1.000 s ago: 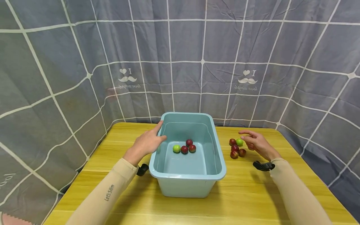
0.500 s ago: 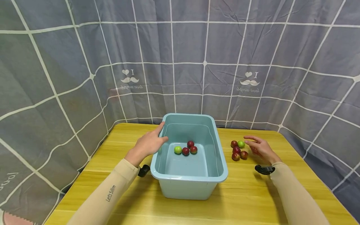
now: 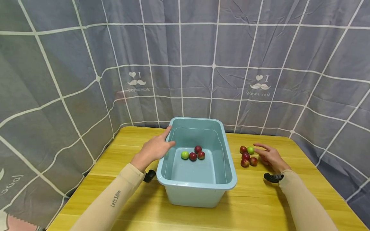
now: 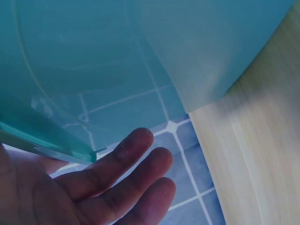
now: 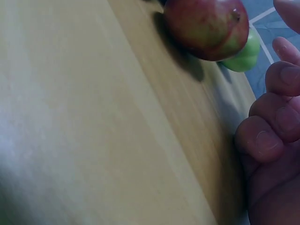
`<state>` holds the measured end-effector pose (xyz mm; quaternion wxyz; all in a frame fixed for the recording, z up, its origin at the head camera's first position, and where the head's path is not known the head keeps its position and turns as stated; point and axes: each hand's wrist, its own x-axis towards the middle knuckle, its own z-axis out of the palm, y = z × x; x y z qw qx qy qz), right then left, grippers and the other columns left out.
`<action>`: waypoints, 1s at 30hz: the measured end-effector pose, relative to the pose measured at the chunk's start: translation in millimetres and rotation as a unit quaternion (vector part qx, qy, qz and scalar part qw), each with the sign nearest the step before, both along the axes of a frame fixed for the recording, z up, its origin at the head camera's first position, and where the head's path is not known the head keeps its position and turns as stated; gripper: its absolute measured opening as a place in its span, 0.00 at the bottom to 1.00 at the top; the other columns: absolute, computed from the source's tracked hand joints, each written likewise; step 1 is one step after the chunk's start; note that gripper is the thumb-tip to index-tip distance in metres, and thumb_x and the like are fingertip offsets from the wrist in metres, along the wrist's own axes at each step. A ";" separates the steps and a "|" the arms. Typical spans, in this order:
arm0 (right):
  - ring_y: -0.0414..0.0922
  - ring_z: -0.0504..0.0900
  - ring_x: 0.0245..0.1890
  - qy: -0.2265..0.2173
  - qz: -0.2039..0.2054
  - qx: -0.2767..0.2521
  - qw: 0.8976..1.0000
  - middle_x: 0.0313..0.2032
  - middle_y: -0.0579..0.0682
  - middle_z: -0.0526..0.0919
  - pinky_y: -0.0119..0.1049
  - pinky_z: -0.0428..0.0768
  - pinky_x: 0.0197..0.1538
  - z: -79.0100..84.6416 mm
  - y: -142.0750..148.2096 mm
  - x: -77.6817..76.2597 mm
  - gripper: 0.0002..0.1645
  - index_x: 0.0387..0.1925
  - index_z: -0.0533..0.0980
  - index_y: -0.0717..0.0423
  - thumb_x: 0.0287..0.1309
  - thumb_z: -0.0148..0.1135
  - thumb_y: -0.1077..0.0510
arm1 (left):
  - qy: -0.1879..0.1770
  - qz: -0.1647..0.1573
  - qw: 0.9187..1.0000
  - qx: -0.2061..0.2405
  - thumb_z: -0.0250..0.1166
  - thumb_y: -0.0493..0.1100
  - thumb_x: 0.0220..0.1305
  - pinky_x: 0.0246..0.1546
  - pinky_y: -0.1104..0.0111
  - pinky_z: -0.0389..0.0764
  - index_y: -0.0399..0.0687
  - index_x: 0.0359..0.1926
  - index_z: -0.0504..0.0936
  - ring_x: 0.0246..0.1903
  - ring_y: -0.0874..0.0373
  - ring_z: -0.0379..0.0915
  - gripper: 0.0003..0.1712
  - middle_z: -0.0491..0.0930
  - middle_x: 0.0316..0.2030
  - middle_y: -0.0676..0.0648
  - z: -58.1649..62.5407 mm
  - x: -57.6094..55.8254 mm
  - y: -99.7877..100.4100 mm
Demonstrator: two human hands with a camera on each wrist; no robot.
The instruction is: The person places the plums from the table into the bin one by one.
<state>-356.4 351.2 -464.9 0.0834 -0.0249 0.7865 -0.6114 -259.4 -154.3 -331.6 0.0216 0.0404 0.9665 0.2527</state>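
My left hand (image 3: pixel 156 148) rests at the left rim of a light blue plastic bin (image 3: pixel 198 185), index finger pointing along the edge and thumb reaching over it. In the left wrist view three loosely extended fingers (image 4: pixel 143 185) hang outside the bin wall. Inside the bin lie a small green apple (image 3: pixel 185 155) and three dark red ones. My right hand (image 3: pixel 271 158) is beside the loose pile at right, its thumb and index tips close to another green apple (image 3: pixel 250 150). Its other fingers are bent, holding nothing. A red apple (image 5: pixel 206 26) partly hides that green one in the right wrist view.
Several red apples (image 3: pixel 245 156) cluster on the wooden table (image 3: pixel 248 199) right of the bin. A grey checked curtain (image 3: pixel 196 80) hangs behind the table and along both sides. Black wrist devices (image 3: pixel 273 177) are strapped below both hands.
My right hand has come down to the right side of the green apple in the pile. My left hand stays at the bin rim. The head view has shifted slightly.
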 end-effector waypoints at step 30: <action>0.40 0.63 0.16 0.000 0.006 0.134 0.991 0.16 0.37 0.65 0.33 0.64 0.22 -5.9 -1.4 -14.6 0.40 0.70 0.69 0.57 0.64 0.67 0.43 | 0.004 -0.009 1.000 0.006 0.48 0.63 0.69 0.33 0.59 0.75 0.66 0.82 0.42 0.48 0.46 0.79 0.45 0.72 0.69 0.40 -0.1 -1.4 -0.7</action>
